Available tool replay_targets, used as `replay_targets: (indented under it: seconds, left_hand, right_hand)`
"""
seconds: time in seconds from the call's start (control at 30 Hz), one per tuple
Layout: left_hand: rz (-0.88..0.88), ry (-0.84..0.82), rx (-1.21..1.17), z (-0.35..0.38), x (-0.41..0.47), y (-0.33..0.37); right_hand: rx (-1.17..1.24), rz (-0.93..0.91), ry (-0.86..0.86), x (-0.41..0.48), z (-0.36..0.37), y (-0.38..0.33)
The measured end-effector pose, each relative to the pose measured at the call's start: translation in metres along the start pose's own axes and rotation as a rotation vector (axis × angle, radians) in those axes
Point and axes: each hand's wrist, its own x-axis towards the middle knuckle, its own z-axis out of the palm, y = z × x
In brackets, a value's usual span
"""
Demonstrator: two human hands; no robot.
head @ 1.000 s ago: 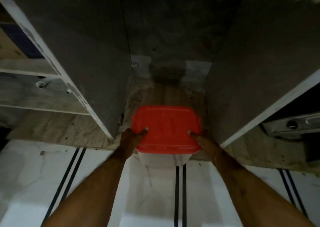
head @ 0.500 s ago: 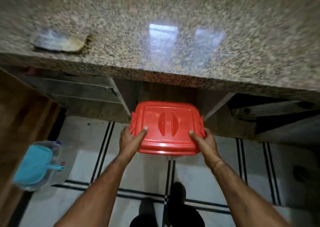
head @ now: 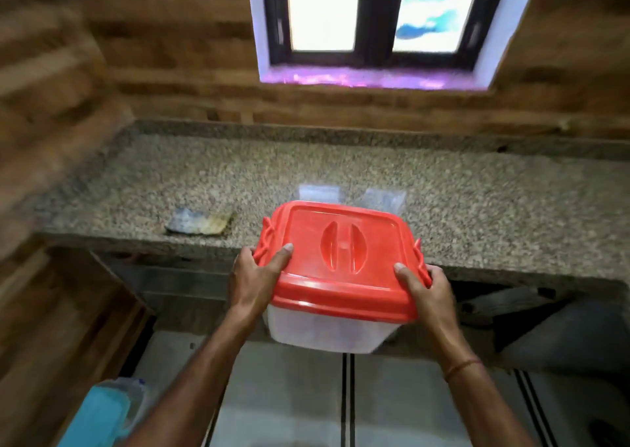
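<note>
A clear plastic container [head: 327, 330] with a red lid [head: 341, 259] is held in the air by both hands. It is in front of the near edge of the granite counter [head: 477, 208] and over the tiled floor [head: 409, 395]. The far part of the lid is seen against the counter top, but whether the base clears that edge cannot be told. The left hand [head: 254, 278] and the right hand [head: 429, 291] are closed on the container's two sides. Each thumb is laid flat on the lid, and the fingers [head: 248, 257] are curled round the rim by the latches [head: 266, 238], their tips hidden.

Several failures can be foreseen. If the base is carried forward too low, it is likely to be knocked against the counter's edge and jolted in the grip. The weight is taken largely at the lid's rim, so if a latch is not fully snapped, the body could be dropped away from the lid. Should it be set down to the left, it could be landed askew on the rag [head: 199, 222] lying near the edge.

Counted: one container, one lid, two latches (one per side), two hands, one rag, one counter. One blue-lidded tub [head: 99, 416] is seen on the floor at lower left, and one window [head: 375, 13] of two panes.
</note>
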Motion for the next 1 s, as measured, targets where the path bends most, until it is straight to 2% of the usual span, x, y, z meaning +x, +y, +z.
replay_targets:
  seconds: [0.23,0.5,0.7,0.9,1.0]
  left_hand:
    - [0.148,0.01,-0.033,0.022,0.057,0.096]
    - [0.14,-0.027,-0.06,0.142,0.172,0.162]
    - [0.052,-0.073,-0.025,0.213,0.251,0.175]
    - [0.012,-0.096,0.09,0.231,0.287,0.163]
    - [0.014,-0.115,0.133,0.235,0.313,0.173]
  right_hand:
    - [0.073,-0.144,0.035,0.069,-0.012,-0.085]
    - [0.076,-0.134,0.058,0.244,-0.027,-0.106]
    - [0.009,-0.067,0.002,0.356,-0.022,-0.096]
    - [-0.129,-0.057,-0.038,0.401,-0.012,-0.098]
    - [-0.27,-0.043,-0.004,0.427,-0.003,-0.111]
